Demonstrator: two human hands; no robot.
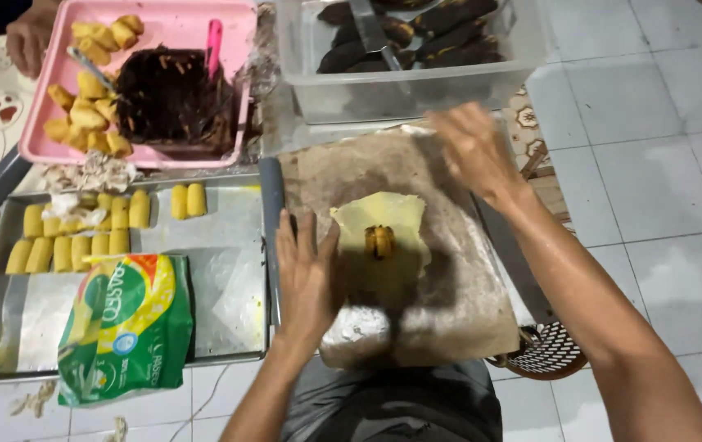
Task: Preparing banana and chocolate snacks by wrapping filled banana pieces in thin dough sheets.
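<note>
A thin yellow dough sheet (385, 219) lies on a floured brown board (449, 286). A piece of brown banana (380, 242) rests on the middle of the sheet. My left hand (308, 274) lies flat with fingers spread, pressing the sheet's left edge. My right hand (474, 151) hovers blurred above the board's far right part, fingers apart and holding nothing, just below a clear plastic tub (416, 82) of dark grilled bananas.
A metal tray (220, 270) on the left holds several yellow rolled pieces and a green flour bag (126, 327). A pink tub (236, 33) behind it holds yellow pieces and chocolate sprinkles. Another person's hand (30, 37) is at the top left. A woven stand (543, 352) sits lower right.
</note>
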